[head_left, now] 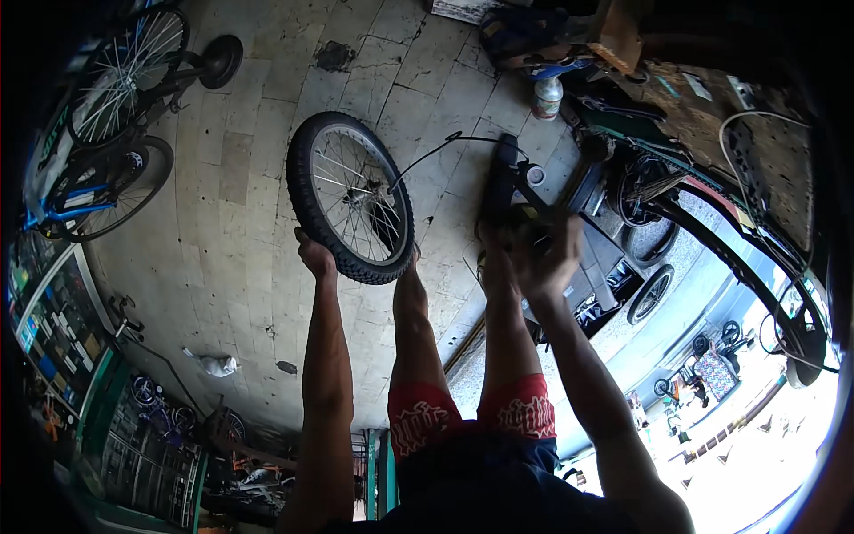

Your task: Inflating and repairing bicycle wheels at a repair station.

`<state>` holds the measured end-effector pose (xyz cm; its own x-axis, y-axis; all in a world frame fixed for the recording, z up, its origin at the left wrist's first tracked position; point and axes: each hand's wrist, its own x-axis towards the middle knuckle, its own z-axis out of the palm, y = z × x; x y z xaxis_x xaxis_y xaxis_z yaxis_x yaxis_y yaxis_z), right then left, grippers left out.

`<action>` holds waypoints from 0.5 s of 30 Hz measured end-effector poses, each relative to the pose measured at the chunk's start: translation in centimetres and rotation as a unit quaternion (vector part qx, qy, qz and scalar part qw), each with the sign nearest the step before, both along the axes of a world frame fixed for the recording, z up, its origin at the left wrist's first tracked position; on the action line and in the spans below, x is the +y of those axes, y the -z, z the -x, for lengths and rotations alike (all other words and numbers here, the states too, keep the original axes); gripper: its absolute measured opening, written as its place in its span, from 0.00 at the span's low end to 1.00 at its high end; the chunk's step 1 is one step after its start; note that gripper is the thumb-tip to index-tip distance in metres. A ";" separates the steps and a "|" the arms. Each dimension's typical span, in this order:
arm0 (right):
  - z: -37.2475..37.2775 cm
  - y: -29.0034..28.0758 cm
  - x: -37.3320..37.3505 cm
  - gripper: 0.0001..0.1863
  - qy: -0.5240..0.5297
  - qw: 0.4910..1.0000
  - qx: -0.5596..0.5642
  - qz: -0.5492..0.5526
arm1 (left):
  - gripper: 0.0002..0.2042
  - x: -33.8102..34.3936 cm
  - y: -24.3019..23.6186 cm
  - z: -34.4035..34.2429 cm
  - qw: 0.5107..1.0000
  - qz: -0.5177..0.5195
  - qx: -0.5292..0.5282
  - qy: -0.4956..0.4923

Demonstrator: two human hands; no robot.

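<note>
A bicycle wheel (298, 178) with a black knobby tyre and silver spokes stands tilted left of the middle. My left hand (316, 254) is closed on the lower left of its tyre. A thin black hose (433, 151) runs from the rim's right side toward a long black object (500, 173), which looks like part of a pump. Beside that object sits a small round piece (534, 174) with a pale rim. My right hand (550, 262) is raised before my right leg, smeared by motion. Dark shapes lie behind its fingers, and whether it holds anything cannot be made out.
Bicycles (129, 80) stand at the far left. A grey box (587, 267) with things inside and loose tyres (652, 294) lie to the right. At the back right are a bottle (547, 98) and a worn wooden bench (694, 116). A white bag (213, 363) rests on the tiles.
</note>
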<state>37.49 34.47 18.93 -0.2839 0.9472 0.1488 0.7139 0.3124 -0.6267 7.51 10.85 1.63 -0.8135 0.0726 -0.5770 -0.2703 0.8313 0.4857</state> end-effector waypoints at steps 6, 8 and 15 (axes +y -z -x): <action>12.4 22.6 -6.2 0.10 -0.223 0.914 -0.168 0.296 | 0.17 2.6 -1.9 -0.9 0.990 -0.105 -0.024 -0.090; 14.3 31.1 -8.4 0.09 -0.343 0.864 -0.271 0.251 | 0.16 3.4 -2.1 -0.6 0.989 -0.105 -0.052 -0.087; 16.3 44.2 -12.7 0.10 -0.379 0.853 -0.325 0.152 | 0.15 4.1 -1.2 1.4 0.987 -0.105 -0.032 -0.115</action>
